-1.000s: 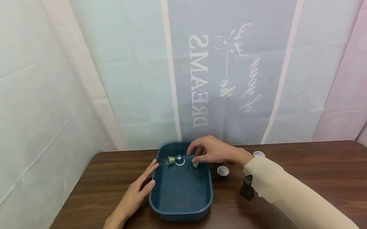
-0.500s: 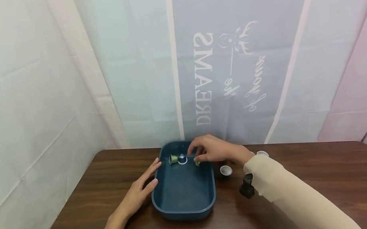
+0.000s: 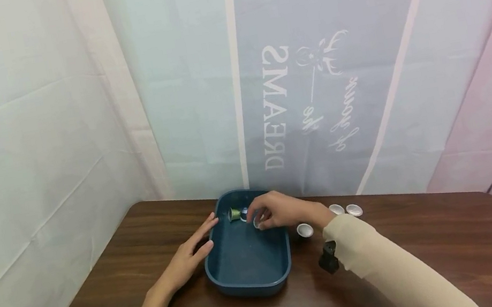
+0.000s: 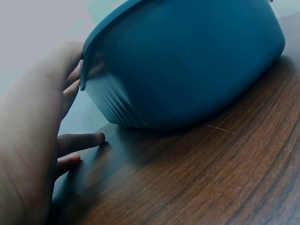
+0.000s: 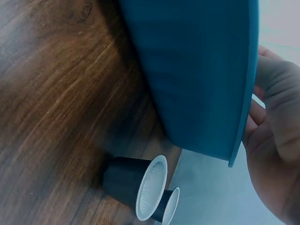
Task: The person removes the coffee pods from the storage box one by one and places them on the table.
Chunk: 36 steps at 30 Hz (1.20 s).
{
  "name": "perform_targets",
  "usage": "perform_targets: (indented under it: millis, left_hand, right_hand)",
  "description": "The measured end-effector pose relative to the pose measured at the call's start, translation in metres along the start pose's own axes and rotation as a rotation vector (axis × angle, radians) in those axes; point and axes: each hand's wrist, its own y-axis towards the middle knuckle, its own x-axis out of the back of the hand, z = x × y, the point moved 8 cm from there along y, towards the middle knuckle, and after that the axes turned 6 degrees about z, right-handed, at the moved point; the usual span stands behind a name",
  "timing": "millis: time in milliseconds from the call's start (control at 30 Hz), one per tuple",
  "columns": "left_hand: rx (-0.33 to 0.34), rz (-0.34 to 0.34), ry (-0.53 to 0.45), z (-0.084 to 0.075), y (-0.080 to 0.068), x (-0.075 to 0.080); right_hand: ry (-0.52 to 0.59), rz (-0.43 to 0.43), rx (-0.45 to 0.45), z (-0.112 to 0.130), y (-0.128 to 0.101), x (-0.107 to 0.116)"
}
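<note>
Right hand [image 3: 280, 212] pinches a small capsule [image 3: 257, 222] inside the rectangular blue plastic tub [image 3: 249, 278]; left hand [image 3: 185, 258], fingers straight, steadies its nine-o'clock rim. Likely placing; letting go comes next.

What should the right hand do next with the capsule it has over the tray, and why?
Probably lower it and let go: the right hand pinches a small capsule above the blue plastic tray, beside a green capsule already inside, while the left hand touches the tray's side.
</note>
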Motion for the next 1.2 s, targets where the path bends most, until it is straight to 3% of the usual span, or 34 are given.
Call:
perform_targets:
  millis: [233,400,833,1200]
  left_hand:
    - [0.010,-0.002,0.003,0.004,0.001,0.000]
    - [0.012,-0.006,0.006,0.005,0.001,0.000]
    - [0.010,0.001,0.006,0.003,0.002,-0.001]
    - [0.013,-0.001,-0.001,0.005,0.001,0.000]
  right_hand:
    - [-0.064,-0.080,0.016,-0.001,-0.004,0.009]
    - [-0.087,-0.091,0.023,-0.004,-0.001,0.011]
    - [-0.093,-0.016,-0.058,-0.012,0.009,-0.004]
    - [-0.093,0.088,-0.044,-0.002,0.019,-0.017]
